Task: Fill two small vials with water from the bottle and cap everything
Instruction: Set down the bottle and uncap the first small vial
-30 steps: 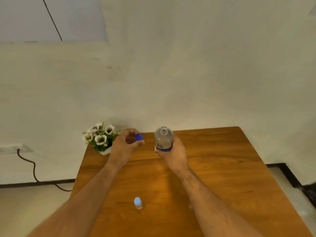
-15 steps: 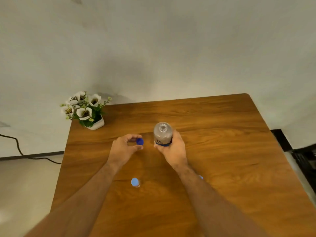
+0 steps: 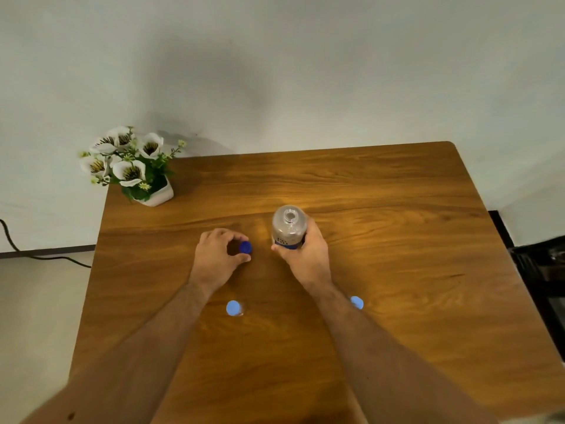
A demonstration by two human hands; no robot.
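- Two vials are standing capped low in the frame: left vial [image 3: 234, 308], right vial [image 3: 356, 302].
- Left hand [image 3: 218, 258] is pinching the blue cap [image 3: 245, 247], now lowered beside the table [image 3: 397, 240].
- Right hand [image 3: 305, 255] is wrapping the open bottle [image 3: 289, 226] at centre, so pouring is still pending.

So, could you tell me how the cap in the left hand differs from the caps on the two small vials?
The bottle cap is dark blue; the vial caps are pale blue. It is off its bottle, pinched in the left hand; the vial caps sit on their vials. All are round.
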